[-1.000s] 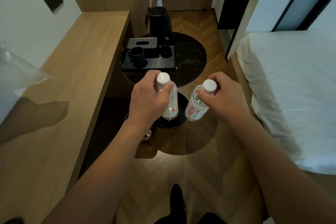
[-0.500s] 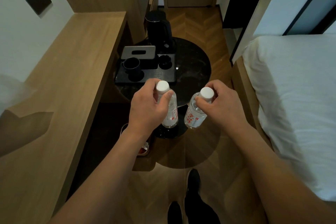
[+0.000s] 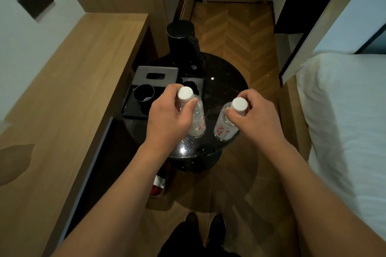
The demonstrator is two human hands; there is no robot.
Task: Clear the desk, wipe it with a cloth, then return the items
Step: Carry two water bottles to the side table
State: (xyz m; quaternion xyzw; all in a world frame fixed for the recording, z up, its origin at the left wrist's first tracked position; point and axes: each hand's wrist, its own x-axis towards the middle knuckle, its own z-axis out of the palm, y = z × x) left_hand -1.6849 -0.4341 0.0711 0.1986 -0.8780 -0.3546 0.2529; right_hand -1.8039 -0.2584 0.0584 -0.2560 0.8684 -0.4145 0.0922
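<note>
Left hand gripped one water bottle by the neck; right hand gripped a second bottle, both over the round black table beside the wooden desk. Step judged: clearing. Next: set both upright, release.

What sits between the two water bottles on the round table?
Nothing: in the head view only bare black tabletop separates the left bottle from the right bottle.
</note>
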